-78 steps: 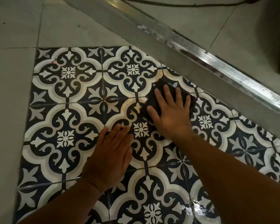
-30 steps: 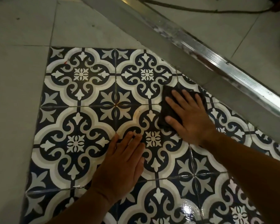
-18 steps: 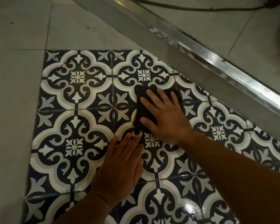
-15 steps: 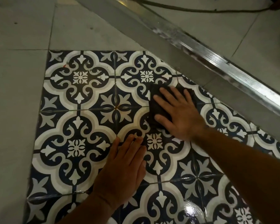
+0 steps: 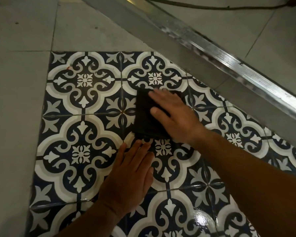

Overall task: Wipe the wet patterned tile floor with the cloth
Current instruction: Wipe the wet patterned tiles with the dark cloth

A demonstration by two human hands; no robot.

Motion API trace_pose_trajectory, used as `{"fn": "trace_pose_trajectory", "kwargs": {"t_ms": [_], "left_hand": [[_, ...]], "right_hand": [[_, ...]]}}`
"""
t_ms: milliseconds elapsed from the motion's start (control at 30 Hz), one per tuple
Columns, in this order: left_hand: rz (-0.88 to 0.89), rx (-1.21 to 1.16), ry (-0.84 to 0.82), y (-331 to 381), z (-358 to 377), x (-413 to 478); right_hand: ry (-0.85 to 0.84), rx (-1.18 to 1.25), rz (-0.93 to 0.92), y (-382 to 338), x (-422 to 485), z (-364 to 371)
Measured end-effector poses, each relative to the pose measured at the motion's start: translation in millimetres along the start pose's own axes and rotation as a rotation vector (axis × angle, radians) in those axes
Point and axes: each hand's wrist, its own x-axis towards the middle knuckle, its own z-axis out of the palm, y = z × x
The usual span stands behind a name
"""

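Note:
The patterned tile floor (image 5: 82,117) is dark blue, white and grey, and fills the middle of the view. A dark folded cloth (image 5: 143,117) lies flat on it near the centre. My right hand (image 5: 174,115) presses down on the cloth with the fingers spread, covering its right part. My left hand (image 5: 132,177) rests flat on the tiles just below the cloth, fingers together, holding nothing. A glossy wet patch (image 5: 202,221) shines on the tiles at the lower right.
Plain grey tiles (image 5: 15,100) border the pattern on the left and at the top. A metal threshold strip (image 5: 229,55) runs diagonally across the upper right. A dark cord (image 5: 212,6) lies on the grey floor beyond it.
My right hand has slid the cloth to the left across the tiles after a stroke to the right. My left hand stays planted in place.

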Motion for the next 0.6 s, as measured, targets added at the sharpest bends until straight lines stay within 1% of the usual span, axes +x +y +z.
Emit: {"fn": "trace_pose_trajectory", "kwargs": {"t_ms": [67, 100, 133, 200, 267, 367, 533, 600], "left_hand": [[0.001, 0.004, 0.003, -0.1, 0.2, -1.2], [-0.003, 0.009, 0.003, 0.2, -0.2, -1.7], [-0.005, 0.016, 0.005, 0.5, -0.5, -1.4], [-0.009, 0.020, 0.008, 2.0, -1.7, -0.7], [-0.016, 0.007, 0.010, 2.5, -2.0, 0.0], [-0.011, -0.015, 0.022, 1.1, -0.1, -1.3], [0.012, -0.028, 0.037, 2.6, 0.1, -1.3], [0.020, -0.071, 0.076, 3.8, -4.3, 1.2]], "right_hand": [[0.203, 0.108, 0.085, 3.2, -21.5, -9.9], [0.268, 0.110, 0.144, 6.5, -34.9, -10.8], [0.300, 0.088, 0.217, 10.8, -49.5, -8.8], [0.322, 0.013, 0.338, 19.7, -77.1, 1.3], [0.357, -0.025, 0.386, 22.6, -93.2, 13.3], [0.379, -0.090, 0.379, 18.7, -99.3, 25.9], [0.339, -0.225, 0.398, 22.8, -99.7, 29.1], [0.322, -0.244, 0.400, 25.4, -100.8, 29.3]]}}
